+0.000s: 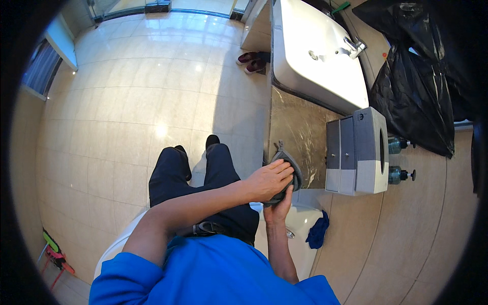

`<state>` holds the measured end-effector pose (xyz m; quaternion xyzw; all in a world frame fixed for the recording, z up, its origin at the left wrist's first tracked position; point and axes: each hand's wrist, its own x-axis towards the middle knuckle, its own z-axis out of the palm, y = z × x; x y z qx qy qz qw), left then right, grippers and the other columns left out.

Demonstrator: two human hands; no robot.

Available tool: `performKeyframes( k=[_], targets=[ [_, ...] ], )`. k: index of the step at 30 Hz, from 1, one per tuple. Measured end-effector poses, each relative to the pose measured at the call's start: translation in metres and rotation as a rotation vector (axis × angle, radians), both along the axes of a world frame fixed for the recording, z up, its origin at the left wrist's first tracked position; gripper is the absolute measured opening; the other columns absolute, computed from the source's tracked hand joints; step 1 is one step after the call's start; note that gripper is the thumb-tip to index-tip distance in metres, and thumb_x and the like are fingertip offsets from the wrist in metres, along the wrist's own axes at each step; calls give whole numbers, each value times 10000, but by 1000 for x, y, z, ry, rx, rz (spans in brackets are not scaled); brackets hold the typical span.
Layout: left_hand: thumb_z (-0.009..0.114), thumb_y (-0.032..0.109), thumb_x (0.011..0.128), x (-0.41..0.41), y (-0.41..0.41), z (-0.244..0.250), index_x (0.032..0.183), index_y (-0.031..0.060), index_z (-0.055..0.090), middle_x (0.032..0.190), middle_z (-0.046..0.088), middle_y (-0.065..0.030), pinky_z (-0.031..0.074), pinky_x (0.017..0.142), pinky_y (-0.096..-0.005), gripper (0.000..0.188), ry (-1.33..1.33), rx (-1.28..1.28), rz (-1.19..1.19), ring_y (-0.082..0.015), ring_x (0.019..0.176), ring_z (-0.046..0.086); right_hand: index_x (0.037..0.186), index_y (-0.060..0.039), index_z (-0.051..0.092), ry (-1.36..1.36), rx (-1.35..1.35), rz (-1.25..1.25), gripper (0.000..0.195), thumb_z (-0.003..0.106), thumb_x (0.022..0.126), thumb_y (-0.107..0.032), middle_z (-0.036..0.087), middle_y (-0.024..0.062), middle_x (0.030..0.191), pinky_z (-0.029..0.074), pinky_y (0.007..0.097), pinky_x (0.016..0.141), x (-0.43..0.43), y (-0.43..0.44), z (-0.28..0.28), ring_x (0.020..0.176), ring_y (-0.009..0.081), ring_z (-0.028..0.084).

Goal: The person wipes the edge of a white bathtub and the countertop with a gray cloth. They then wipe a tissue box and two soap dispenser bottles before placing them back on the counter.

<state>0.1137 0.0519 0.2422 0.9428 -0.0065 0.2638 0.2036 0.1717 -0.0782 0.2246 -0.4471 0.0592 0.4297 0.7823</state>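
A folded dark grey cloth (298, 176) with a small loop at its upper end is held between my two hands over the near end of the brown marble countertop (301, 114). My left hand (268, 181) lies flat across its upper side, fingers spread over the fabric. From below, my right hand (280, 209) grips the cloth's lower edge, thumb pointing up. Part of the cloth is hidden under the fingers. Just below my hands is a white ceramic fixture (305, 217), apparently a toilet, with a dark blue cloth (318, 230) on its right edge.
A grey tissue box with drawers (354, 152) stands on the counter, beside two pump bottles (396, 175). Beyond are a white washbasin (312, 34), its tap (355, 47) and black plastic bags (411, 87). Dark red shoes (249, 63) show by the counter; brushes (55, 248) lie lower left.
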Motion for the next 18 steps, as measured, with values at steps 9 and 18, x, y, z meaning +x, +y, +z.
performKeyframes(
  k=[9, 18],
  targets=[
    [589, 172, 838, -9, 0, 10, 1188, -49, 611, 1306, 532, -185, 313, 1129, -446, 414, 21, 0, 29, -323, 1286, 458, 1449, -118, 410, 22, 3, 29, 546, 364, 1039, -476, 507, 90, 1424, 426, 422, 1068, 3, -3, -2, 1292, 251, 508],
    [606, 172, 830, 45, -19, 9, 1196, -68, 607, 1333, 519, -218, 300, 1129, -463, 438, 30, 2, -21, -340, 1291, 452, 1357, -48, 480, -66, -3, -169, 471, 441, 1030, -385, 578, 117, 1323, 494, 407, 995, 71, -24, -3, 1190, 246, 583]
  ],
)
